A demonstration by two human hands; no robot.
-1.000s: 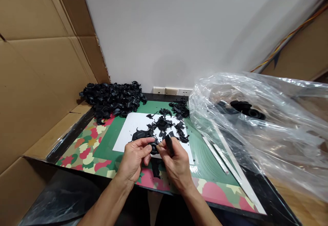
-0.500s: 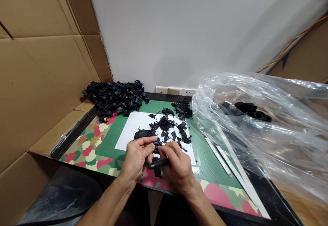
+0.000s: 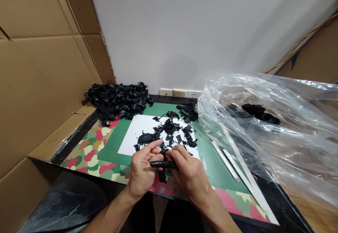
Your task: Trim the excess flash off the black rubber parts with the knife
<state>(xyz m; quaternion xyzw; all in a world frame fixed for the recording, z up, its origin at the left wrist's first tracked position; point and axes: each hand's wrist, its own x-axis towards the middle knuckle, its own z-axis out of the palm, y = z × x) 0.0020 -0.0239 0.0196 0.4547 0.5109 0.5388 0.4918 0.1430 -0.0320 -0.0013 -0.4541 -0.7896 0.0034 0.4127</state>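
My left hand (image 3: 142, 169) is closed, its fingers and thumb curled at a small black rubber piece (image 3: 164, 152), mostly hidden between the two hands. My right hand (image 3: 188, 171) grips a slim black tool (image 3: 162, 164), its blunt rounded end pointing left across my left palm. The right fingertips also meet the rubber piece. Below them a dark strip (image 3: 162, 176) hangs or lies near the table's front edge. Beyond the hands, black rubber scraps (image 3: 169, 126) are scattered over a white sheet (image 3: 129, 138).
A heap of black rubber parts (image 3: 118, 100) sits at the back left beside a cardboard box (image 3: 47, 85). On the right, a clear plastic bag (image 3: 219, 92) holds black ringed parts (image 3: 268, 117). White strips (image 3: 243, 173) lie on the green mat (image 3: 211, 166). Sockets (image 3: 179, 93) line the wall.
My right hand has turned, so the black tool now lies more level and further left over the left palm. The ringed rubber piece, visible before, is now mostly covered by fingers.
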